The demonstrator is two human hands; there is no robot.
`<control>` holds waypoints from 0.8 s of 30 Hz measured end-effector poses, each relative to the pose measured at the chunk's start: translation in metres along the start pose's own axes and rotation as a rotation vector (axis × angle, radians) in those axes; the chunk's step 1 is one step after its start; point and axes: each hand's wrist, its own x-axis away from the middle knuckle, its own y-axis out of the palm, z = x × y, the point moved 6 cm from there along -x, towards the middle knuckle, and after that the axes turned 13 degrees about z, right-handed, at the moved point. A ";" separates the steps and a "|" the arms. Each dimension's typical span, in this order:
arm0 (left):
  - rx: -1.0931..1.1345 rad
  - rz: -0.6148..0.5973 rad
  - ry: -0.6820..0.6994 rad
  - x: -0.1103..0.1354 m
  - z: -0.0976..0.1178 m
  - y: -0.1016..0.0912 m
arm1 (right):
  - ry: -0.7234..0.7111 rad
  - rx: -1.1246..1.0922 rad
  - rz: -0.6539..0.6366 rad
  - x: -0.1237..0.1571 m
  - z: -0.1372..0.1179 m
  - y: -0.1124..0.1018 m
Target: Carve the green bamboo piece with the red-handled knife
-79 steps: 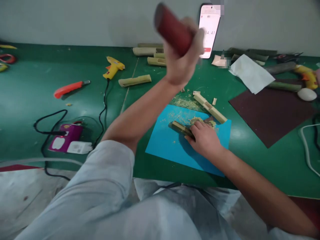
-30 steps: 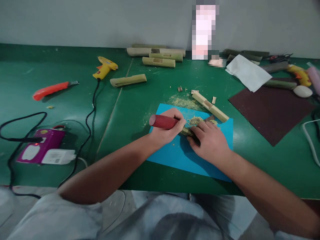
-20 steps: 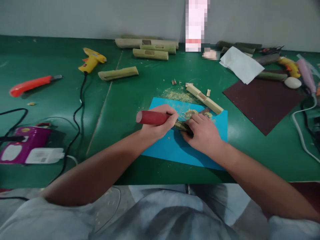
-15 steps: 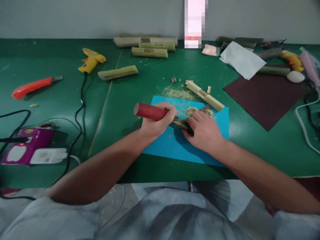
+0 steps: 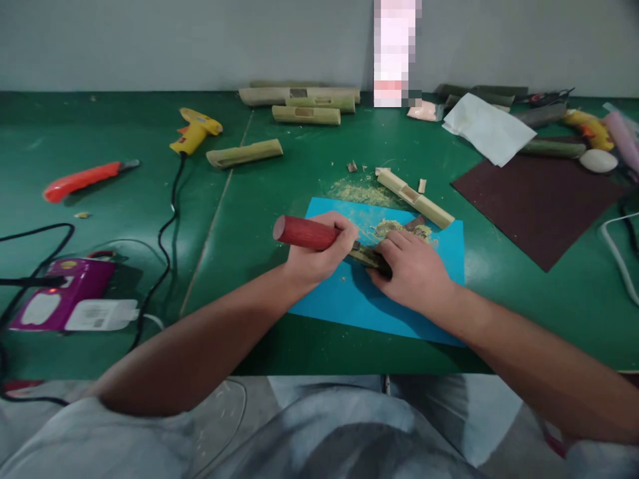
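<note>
My left hand [image 5: 319, 256] is closed around the thick red handle of a carving tool [image 5: 305, 233]. Its working end points toward a dark greenish bamboo piece [image 5: 368, 257], and my fingers cover most of the blade, so its shape cannot be made out. Under my right hand [image 5: 412, 266] the bamboo piece is gripped against a blue sheet [image 5: 339, 296], its right part hidden by the palm. Pale shavings [image 5: 389, 229] lie just beyond my fingers. Behind them rests a split bamboo tube [image 5: 417, 197] with a rectangular notch.
A yellow glue gun [image 5: 194, 131], a red-handled utility knife [image 5: 90, 179] and a purple power strip [image 5: 74, 286] with cords lie to the left. Notched bamboo tubes [image 5: 307, 116] line the back. Brown sandpaper [image 5: 542, 206] and white paper [image 5: 486, 130] are at the right.
The whole view has shifted slightly, with things sitting a little lower and further right. Both hands keep their grips, and the tool stays against the bamboo with little visible movement.
</note>
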 end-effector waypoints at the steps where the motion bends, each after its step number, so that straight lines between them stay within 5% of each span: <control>1: -0.020 -0.026 0.030 0.000 0.003 0.000 | 0.000 -0.007 -0.001 0.000 0.000 0.000; 6: -0.204 -0.154 0.140 0.000 0.017 0.005 | -0.003 -0.034 -0.006 -0.002 0.000 0.002; 19: -0.196 -0.009 0.301 -0.007 0.018 0.016 | 0.035 -0.042 -0.002 -0.009 -0.007 0.010; 24: -0.036 0.025 0.229 -0.010 0.011 0.016 | 0.060 -0.020 -0.030 -0.011 -0.010 0.012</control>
